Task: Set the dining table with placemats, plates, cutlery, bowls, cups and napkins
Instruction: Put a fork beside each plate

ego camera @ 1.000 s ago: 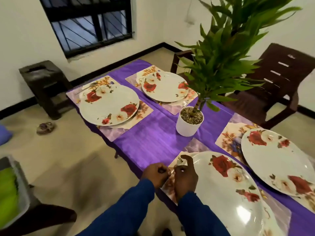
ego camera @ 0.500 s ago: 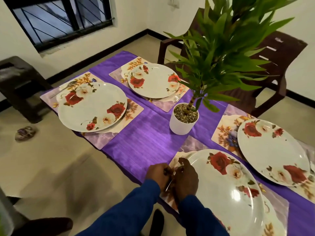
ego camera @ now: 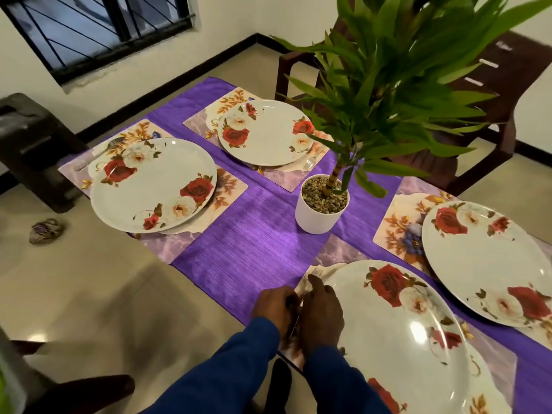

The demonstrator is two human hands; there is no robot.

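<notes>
At the near edge of the table, both hands have stayed together beside the nearest plate (ego camera: 400,333) since a second ago, while the view has drifted so the window sits higher and the far plates lie more to the left. The left hand (ego camera: 276,306) is curled, pinching a thin fork (ego camera: 298,312) by its handle. The right hand (ego camera: 321,312) lies over the fork with its fingers bent down onto it, forefinger stretched toward the tines, which peek out just past the fingertip beside the plate's rim. The fork lies on the near placemat (ego camera: 334,252), between the two hands and left of the plate.

Three more flowered plates sit on their own placemats: one at far left (ego camera: 152,186), one at the far end (ego camera: 265,132) with a fork (ego camera: 309,162) just beside it, one at right (ego camera: 490,264). A potted plant (ego camera: 322,204) stands on the purple tablecloth (ego camera: 251,240) between them, its leaves hiding part of a brown chair (ego camera: 490,94).
</notes>
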